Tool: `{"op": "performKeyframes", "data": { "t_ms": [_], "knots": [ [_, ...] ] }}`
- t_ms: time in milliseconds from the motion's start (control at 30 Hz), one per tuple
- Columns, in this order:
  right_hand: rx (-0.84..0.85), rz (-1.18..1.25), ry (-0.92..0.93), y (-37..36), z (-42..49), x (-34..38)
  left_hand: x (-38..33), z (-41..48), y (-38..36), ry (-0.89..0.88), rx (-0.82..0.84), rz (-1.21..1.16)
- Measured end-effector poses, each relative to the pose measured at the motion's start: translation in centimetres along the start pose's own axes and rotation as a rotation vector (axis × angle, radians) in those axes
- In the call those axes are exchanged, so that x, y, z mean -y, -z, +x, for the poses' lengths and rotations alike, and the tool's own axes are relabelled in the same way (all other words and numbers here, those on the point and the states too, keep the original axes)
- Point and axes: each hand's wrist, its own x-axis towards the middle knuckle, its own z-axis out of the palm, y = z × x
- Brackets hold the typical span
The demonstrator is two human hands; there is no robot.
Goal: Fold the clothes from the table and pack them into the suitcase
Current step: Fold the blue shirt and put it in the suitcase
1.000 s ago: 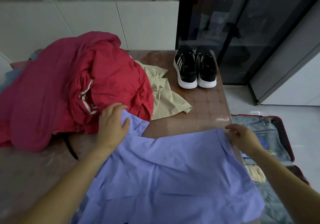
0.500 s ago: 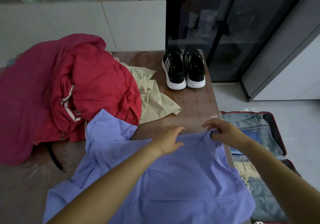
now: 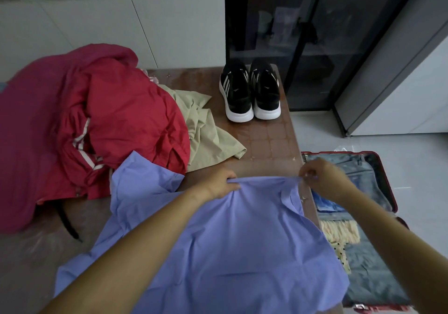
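Now the left hand [image 3: 219,185] grips the far edge of the shirt [image 3: 230,245], and the right hand [image 3: 324,180] pinches the same edge further right. The shirt lies spread on the table [image 3: 269,141]. Beyond it sit a red jacket [image 3: 109,119] and shoes [image 3: 249,93], and right of it is the open suitcase [image 3: 375,153].

Dim, flat light; soft shadows; wide-angle bend at edges; right hand [image 3: 324,180] sl. blurred.
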Motion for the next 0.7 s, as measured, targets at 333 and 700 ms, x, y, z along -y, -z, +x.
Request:
{"op": "performKeyframes", "data": {
  "t_ms": [333, 700],
  "knots": [
    [-0.139, -0.050, -0.088, -6.3, -1.2, 5.4, -0.2, -0.6, -0.3, -0.004, -0.063, 0.027],
    [-0.150, -0.037, -0.264, -5.0, 2.0, 3.8, 1.0, 0.0, -2.1, 0.008, 0.008, -0.163]
  ]
}}
